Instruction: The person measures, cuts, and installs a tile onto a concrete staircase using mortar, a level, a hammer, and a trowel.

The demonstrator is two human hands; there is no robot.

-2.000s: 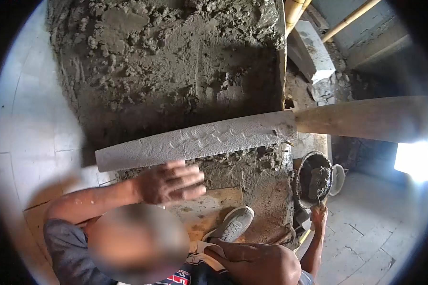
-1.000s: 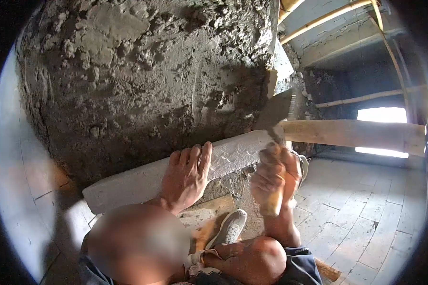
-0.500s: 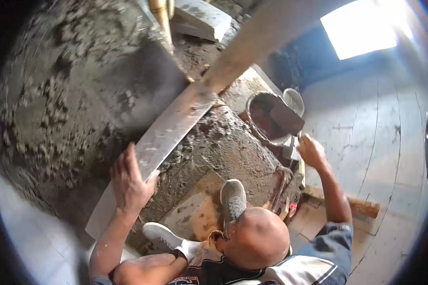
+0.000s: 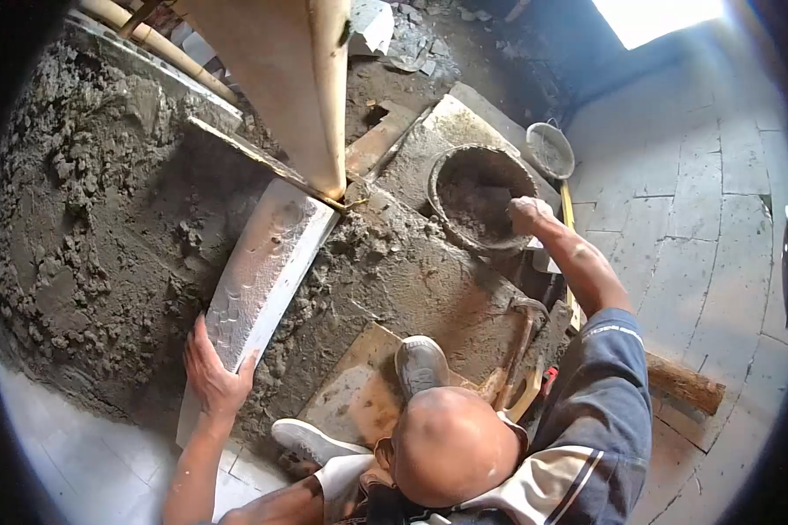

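My left hand [image 4: 214,367] grips the lower end of a long pale slab [image 4: 258,271], with its fingers on the left side and its thumb on the right edge. The slab lies along the side of a bed of rough wet mortar [image 4: 87,245]. My right hand [image 4: 532,215] is closed at the right rim of a round bucket [image 4: 438,197] with grey mortar inside. It holds a trowel [image 4: 497,203], whose blade is down in the bucket and hard to make out; the handle is hidden by the fingers.
A bamboo pole [image 4: 328,105] and a wide board [image 4: 267,70] rise at the slab's upper end. A smaller pail [image 4: 550,150] stands beyond the bucket. Shoes rest by a flat board [image 4: 359,376] on the mortar-smeared floor. A log [image 4: 687,382] lies at right.
My right hand has moved left over the bucket, and the trowel blade has dropped from the rim into it. My left hand still holds the slab. The whole view has shifted.
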